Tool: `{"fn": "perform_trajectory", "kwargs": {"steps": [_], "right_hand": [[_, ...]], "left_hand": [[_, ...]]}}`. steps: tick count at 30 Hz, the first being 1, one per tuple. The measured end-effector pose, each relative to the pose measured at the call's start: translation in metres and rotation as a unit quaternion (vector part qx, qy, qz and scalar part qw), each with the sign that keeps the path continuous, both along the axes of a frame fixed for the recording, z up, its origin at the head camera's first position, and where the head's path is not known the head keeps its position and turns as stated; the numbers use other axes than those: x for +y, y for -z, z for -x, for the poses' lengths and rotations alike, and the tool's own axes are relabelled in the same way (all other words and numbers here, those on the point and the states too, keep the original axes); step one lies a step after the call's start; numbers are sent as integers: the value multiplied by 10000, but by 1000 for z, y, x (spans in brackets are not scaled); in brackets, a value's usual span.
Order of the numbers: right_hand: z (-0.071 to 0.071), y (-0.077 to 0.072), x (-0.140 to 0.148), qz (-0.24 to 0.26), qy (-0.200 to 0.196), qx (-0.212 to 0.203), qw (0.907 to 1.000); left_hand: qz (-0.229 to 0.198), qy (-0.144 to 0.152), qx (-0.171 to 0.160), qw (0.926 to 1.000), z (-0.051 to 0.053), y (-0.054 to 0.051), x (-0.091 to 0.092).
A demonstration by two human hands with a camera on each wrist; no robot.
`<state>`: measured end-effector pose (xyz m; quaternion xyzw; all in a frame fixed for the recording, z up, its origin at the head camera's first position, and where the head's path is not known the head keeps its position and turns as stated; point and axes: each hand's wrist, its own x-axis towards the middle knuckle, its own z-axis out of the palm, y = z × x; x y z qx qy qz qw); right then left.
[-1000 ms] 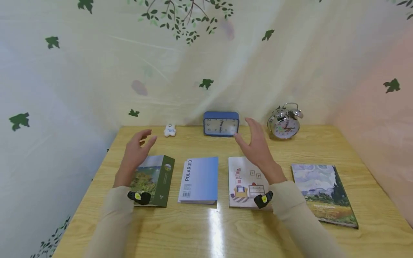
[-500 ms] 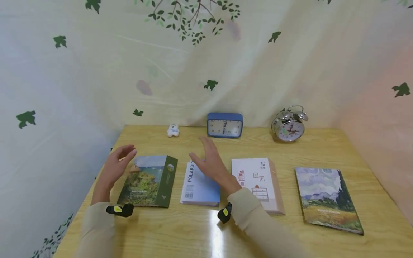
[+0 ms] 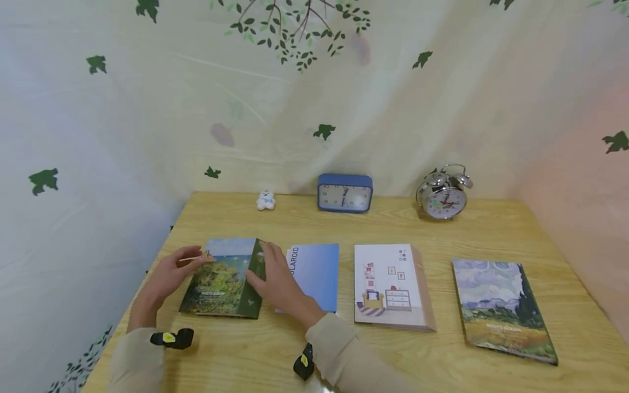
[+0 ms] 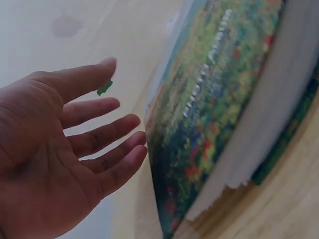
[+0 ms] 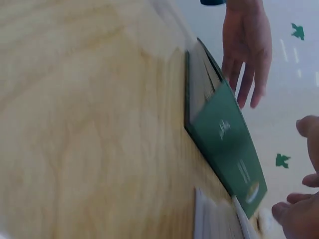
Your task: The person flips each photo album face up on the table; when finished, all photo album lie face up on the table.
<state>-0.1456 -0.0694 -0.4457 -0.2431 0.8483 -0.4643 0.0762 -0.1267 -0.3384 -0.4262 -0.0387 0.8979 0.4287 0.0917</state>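
A photo album [image 3: 218,281] with a painted seaside landscape cover and green spine lies flat at the left of the table. At its left edge is my left hand [image 3: 166,277], fingers relaxed and spread. The left wrist view shows those fingertips [image 4: 134,154] beside the album's edge; contact is hard to tell. By the green spine [image 5: 224,129] my right hand [image 3: 281,281] is held with thumb and fingers apart, gripping nothing. Partly behind the right hand lies a blue Polaroid album [image 3: 319,273].
A white illustrated album [image 3: 388,284] and another landscape photo album [image 3: 501,305] lie to the right. Along the back stand a small white bear figurine [image 3: 266,200], a blue rectangular clock [image 3: 345,194] and a silver twin-bell alarm clock [image 3: 444,196]. A patterned curtain [image 3: 275,125] hangs behind.
My right hand has swept left from above the white album, past the Polaroid album, to the green spine. The left hand has shifted left and lowered to the landscape album's left edge.
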Motion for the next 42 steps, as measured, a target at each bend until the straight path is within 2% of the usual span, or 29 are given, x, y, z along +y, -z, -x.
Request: {"fn": "perform_trajectory", "kwargs": {"steps": [3, 6, 10, 14, 19, 26, 29, 35, 42], "right_hand": [[-8, 2, -9, -81, 17, -383, 9992], [-16, 4, -17, -262, 30, -780, 9966], [-25, 7, -26, -539, 108, -1132, 9921], [-34, 10, -29, -542, 310, -1351, 9889], [-39, 11, -28, -252, 376, -1440, 9885], [-37, 20, -27, 339, 511, -1538, 9862], [-36, 21, -28, 521, 549, -1448, 9866], [-37, 14, -30, 659, 595, -1304, 9875], [-35, -1, -30, 587, 852, -1286, 9863]], "left_hand": [[-6, 167, -114, 9998, -3, 5, 0], [107, 213, -174, 9996, -5, 8, 1], [191, 193, -252, 9993, -5, 11, 3], [219, 227, -317, 9990, -5, 12, 5], [333, 305, -238, 9987, -3, 13, 9], [377, 245, -252, 9987, -2, 13, 18], [378, 243, -277, 9986, -2, 12, 20], [430, 273, -300, 9982, -3, 8, 22], [-2, 507, -325, 9982, 1, 6, 33]]}}
